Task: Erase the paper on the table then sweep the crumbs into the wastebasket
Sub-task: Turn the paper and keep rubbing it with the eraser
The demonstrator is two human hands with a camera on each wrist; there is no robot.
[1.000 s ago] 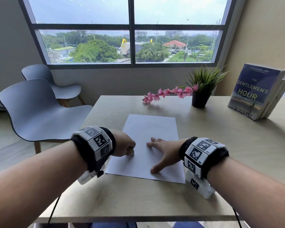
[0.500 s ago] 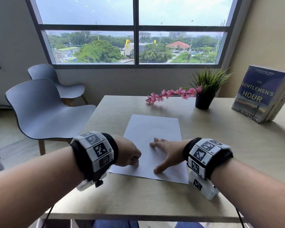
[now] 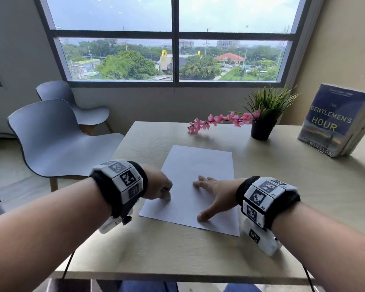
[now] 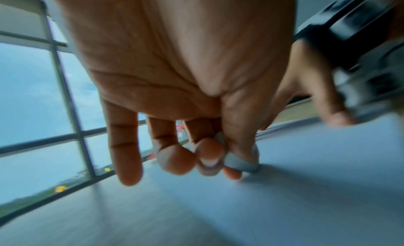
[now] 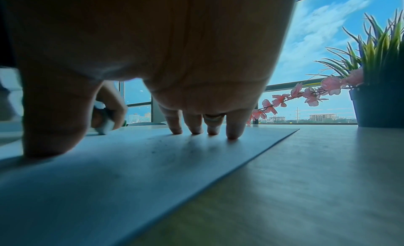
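- While the paper [image 3: 195,184] lies flat on the table [image 3: 303,197], the left hand [image 3: 158,187] curls tight at the sheet's left edge, thumb and fingers pinching a small white eraser [image 4: 239,163] whose tip touches the page.
- Over on the right, the right hand [image 3: 214,193] is spread wide, fingertips [image 5: 233,133] and thumb planted on the paper, nothing gripped.
- Tiny dark crumbs [image 5: 153,152] speckle the sheet near those fingers.

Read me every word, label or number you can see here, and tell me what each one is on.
"THE GENTLEMEN'S HOUR": cover of the blue paperback book leaning at the table's right.
"ON WINSLOW": the same cover's bottom edge, first letter cut off.
Small top line on the cover: blurred.
White sheet of paper: no readable writing.
Black-and-white wrist markers: tiny codes, unreadable.
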